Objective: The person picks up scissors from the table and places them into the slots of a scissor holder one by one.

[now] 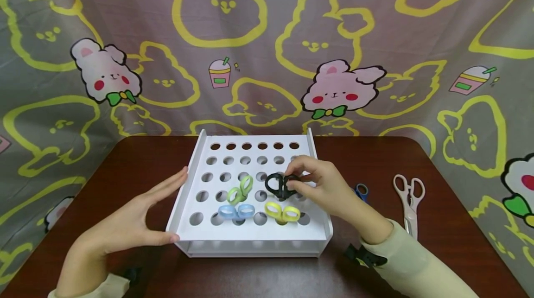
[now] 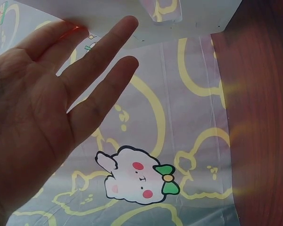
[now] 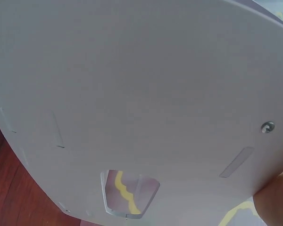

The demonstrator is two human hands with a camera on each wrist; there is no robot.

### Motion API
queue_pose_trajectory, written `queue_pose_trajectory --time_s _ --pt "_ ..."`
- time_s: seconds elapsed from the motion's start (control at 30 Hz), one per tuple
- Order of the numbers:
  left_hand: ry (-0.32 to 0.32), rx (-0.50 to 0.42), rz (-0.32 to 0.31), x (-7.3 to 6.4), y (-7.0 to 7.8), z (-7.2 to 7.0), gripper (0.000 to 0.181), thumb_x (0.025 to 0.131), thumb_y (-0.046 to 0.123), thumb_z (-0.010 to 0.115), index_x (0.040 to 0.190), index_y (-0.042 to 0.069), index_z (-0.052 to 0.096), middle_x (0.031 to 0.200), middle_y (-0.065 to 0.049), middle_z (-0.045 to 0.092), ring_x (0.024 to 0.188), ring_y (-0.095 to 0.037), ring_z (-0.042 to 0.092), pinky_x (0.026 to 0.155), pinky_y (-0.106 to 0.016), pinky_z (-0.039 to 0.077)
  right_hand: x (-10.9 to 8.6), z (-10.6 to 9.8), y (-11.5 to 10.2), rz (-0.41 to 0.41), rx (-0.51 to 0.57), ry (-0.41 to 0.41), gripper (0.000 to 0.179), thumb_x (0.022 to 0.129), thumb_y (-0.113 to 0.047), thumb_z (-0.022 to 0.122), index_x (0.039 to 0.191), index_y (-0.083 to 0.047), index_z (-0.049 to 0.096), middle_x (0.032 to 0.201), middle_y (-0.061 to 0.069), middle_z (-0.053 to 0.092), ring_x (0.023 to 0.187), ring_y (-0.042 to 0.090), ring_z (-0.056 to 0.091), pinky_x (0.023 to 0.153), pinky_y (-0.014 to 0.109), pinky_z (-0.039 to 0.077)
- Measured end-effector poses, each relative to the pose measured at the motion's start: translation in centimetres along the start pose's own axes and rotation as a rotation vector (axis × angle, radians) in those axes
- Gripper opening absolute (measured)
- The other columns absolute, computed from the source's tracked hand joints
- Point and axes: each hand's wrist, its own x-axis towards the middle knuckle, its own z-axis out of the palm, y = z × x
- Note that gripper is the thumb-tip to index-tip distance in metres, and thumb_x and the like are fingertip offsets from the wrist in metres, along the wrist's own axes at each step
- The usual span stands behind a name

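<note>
A white rack [image 1: 258,234] with rows of round holes stands tilted on the table. My right hand [image 1: 323,184] pinches the handles of black scissors [image 1: 282,191] over the rack's right half; their blades are hidden. To the left and in front, green scissors [image 1: 243,191], light blue scissors [image 1: 236,213] and yellow scissors [image 1: 282,215] sit in holes, handles up. My left hand [image 1: 129,221] is spread at the rack's left side, thumb and fingertips against its edge. In the left wrist view its fingers look straight. The rack's side panel [image 3: 146,94] fills the right wrist view.
Right of the rack, on the dark wooden table [image 1: 137,163], lie white scissors [image 1: 410,217] and blue-handled scissors [image 1: 358,190], the latter partly hidden by my right forearm. A curtain [image 1: 267,57] printed with cartoon animals encloses the table's back and sides.
</note>
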Motion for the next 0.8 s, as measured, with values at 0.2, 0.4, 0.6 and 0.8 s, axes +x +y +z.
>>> queue_pose_trajectory --time_s 0.2,0.4,0.6,0.8 --pt "0.001 -0.001 0.013 0.0 0.0 0.0 0.109 0.068 0.029 0.090 0.158 0.021 0.028 0.166 -0.002 0.024 0.144 0.015 0.018 0.102 0.002 0.016 -0.3 -0.1 0.1 0.033 0.017 0.030 0.022 0.082 0.002 0.077 0.101 -0.005 0.069 0.098 0.007 0.070 0.088 0.008 0.063 0.075 0.029 0.059" --pt "0.001 -0.004 0.006 -0.1 0.3 0.0 0.110 0.069 0.028 0.090 0.158 0.022 0.027 0.166 0.001 0.024 0.143 0.015 0.019 0.101 0.002 0.016 -0.6 -0.3 0.6 0.018 0.019 0.062 0.021 0.082 0.004 0.076 0.101 -0.004 0.069 0.097 0.008 0.070 0.090 0.005 0.064 0.076 0.028 0.059" --pt "0.002 -0.016 0.027 -0.1 0.4 0.0 0.110 0.069 0.028 0.090 0.158 0.021 0.027 0.166 0.000 0.024 0.144 0.014 0.019 0.101 0.002 0.016 -1.2 -1.2 1.1 0.011 0.016 0.104 0.021 0.082 0.006 0.075 0.099 -0.004 0.068 0.095 0.008 0.071 0.088 0.004 0.065 0.075 0.025 0.059" --pt "-0.001 -0.007 0.004 0.0 0.1 0.1 0.110 0.068 0.027 0.090 0.158 0.022 0.027 0.166 0.000 0.024 0.144 0.014 0.018 0.101 0.002 0.016 -2.3 -2.9 1.9 0.043 -0.059 0.192 0.023 0.081 0.006 0.076 0.099 -0.008 0.070 0.096 0.004 0.070 0.088 0.004 0.063 0.077 0.017 0.055"
